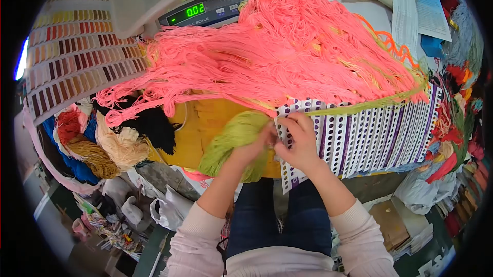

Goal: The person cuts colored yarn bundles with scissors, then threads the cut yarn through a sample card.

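A bundle of yellow-green yarn (233, 138) hangs at the table's front edge, with my left hand (257, 146) closed around its right part. Close beside it, my right hand (300, 141) has its thumb and fingers bent together at the left end of the white punched cards (359, 135); what lies between them is too small to make out. A thin green strand (354, 108) runs from near my right hand along the cards' top edge to the right. Behind both hands a large heap of pink yarn (277, 45) spreads across the table.
A digital scale (205, 8) reading 0.02 stands at the back. Colour sample cards (77, 35) are at the left, above a basket of mixed yarns (95, 146). More coloured yarn (457, 117) hangs at the right. The yellow tabletop (205, 115) shows left of centre.
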Tool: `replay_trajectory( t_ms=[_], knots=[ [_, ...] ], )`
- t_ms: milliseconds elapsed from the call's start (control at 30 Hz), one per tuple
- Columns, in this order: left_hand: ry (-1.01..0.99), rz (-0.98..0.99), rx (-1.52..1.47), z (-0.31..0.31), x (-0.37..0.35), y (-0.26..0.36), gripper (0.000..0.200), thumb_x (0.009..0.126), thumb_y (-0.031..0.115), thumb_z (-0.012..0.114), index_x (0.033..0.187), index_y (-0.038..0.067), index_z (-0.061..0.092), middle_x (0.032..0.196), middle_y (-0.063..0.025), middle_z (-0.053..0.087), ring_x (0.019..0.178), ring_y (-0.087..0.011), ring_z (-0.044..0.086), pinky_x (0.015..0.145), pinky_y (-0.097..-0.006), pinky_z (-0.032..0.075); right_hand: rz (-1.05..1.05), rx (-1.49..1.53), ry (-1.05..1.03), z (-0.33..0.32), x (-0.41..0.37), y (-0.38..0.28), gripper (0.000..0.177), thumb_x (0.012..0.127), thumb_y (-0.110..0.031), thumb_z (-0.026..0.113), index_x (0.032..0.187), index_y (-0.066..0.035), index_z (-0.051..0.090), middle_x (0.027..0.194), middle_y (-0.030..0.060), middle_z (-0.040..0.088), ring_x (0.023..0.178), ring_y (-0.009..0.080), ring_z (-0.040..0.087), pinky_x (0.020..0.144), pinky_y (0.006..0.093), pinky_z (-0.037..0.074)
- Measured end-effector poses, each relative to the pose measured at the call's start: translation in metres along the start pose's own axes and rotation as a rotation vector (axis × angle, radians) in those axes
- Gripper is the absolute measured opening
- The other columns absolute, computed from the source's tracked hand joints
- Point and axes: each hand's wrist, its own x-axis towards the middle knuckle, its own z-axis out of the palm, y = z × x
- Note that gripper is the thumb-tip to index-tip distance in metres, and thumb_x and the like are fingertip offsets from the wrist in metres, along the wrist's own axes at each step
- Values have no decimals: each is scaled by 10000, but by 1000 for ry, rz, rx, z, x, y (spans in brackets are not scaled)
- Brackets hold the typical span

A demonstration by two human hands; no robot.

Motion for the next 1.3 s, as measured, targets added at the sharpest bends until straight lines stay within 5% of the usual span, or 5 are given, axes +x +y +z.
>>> replay_trajectory(
  t_ms=[233,500,900,967,1300],
  knots=[
    [-573,-108,-873,-32,-28,9,168,819,141,384,881,53,513,512,48,369,444,0,344,392,-173,243,7,114,13,-3,3,3,229,643,12,545,865,-46,548,832,80,489,724,228,478,623,307,363],
    [-2,-202,201,-21,-19,29,148,776,194,521,832,57,515,653,-35,524,494,-89,458,446,-215,372,143,68,-33,8,7,2,314,612,-76,603,916,-70,527,847,91,455,773,234,469,646,335,363],
    [280,318,-829,-241,-150,110,202,835,214,419,861,39,517,575,42,459,443,-27,397,418,-159,341,205,-224,-32,14,18,-19,404,541,-175,668,906,-92,517,827,58,426,853,219,407,687,344,286],
    [844,377,-542,-220,-162,115,205,820,201,442,873,18,518,609,37,491,454,-18,411,424,-148,345,183,-183,-63,5,21,-21,408,553,-173,674,913,-73,510,842,77,432,839,242,424,697,349,322],
    [-271,99,-762,-57,-216,73,459,829,249,386,1183,-32,307,1162,-145,386,1039,-217,416,845,-383,356,346,530,-278,-45,-20,-166,62,715,-55,567,760,-13,555,728,39,508,548,104,460,470,216,369]
  ],
)
